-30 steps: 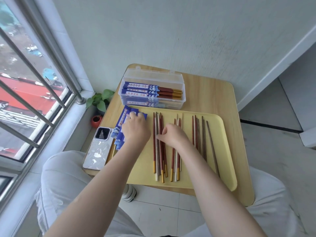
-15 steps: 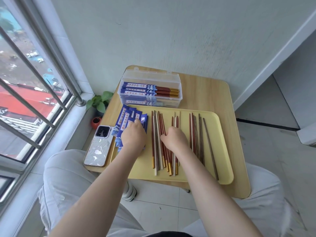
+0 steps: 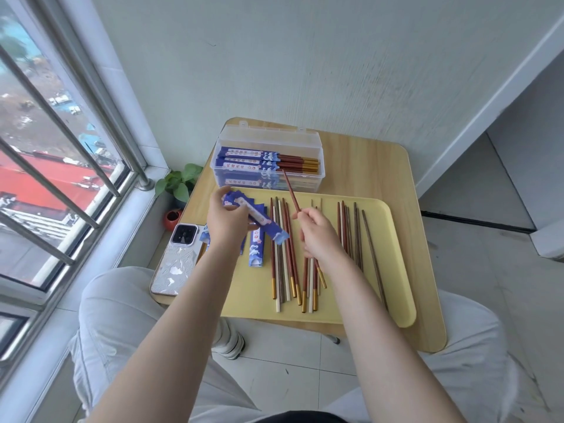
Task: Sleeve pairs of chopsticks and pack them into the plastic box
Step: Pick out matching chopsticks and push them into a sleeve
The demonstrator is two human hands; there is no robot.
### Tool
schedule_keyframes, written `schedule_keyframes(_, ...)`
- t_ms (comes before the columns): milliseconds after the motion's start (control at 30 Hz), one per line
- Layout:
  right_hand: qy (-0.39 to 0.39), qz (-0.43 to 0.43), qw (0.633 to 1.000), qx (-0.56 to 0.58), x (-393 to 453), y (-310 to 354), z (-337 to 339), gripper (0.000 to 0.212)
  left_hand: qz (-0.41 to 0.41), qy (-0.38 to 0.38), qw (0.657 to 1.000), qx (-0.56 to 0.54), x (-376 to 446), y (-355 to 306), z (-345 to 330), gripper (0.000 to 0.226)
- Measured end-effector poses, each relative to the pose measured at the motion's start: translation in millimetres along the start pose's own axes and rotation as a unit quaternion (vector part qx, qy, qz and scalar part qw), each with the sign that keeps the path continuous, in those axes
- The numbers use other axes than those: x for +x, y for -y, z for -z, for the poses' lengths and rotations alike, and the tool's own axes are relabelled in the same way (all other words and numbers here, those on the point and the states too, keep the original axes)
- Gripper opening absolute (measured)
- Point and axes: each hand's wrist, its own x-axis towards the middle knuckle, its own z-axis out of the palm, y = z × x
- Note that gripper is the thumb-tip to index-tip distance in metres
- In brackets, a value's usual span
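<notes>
1. Both hands have been raised off the tray since a second ago.
2. A blue sleeve is gripped by the left hand, open end pointing right.
3. One red chopstick is pinched by the right hand, tip slanting toward the plastic box.
4. Loose chopsticks lie lengthwise below; a phone rests left on the table.

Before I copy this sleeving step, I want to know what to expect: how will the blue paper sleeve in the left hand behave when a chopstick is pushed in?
The blue paper sleeve looks thin and light, so it probably flexes. The left hand grips one end, and the free end appears to droop. Its flat mouth may need opening first.
</notes>
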Motion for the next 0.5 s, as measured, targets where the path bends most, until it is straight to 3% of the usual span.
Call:
schedule_keyframes(167, 0.056, -0.018, 0.994, 0.089, -6, -1, 4, 0.02, 0.046, -0.024, 0.99, -0.13, -8, -3, -7, 0.05)
schedule_keyframes(333, -0.006, -0.024, 0.996, 0.087, -3, -3, 8, 0.02, 0.058, -0.01, 0.991, -0.121, -10, 3, -12, 0.053)
schedule_keyframes(433, -0.036, -0.031, 0.993, 0.106, -2, -3, 11, 0.019, 0.018, -0.012, 0.999, 0.031, -9, 7, -12, 0.054)
schedule_keyframes(500, -0.054, -0.034, 0.992, 0.111, -2, -4, 13, 0.018, -0.075, -0.026, 0.975, 0.206, -10, 7, -10, 0.05)
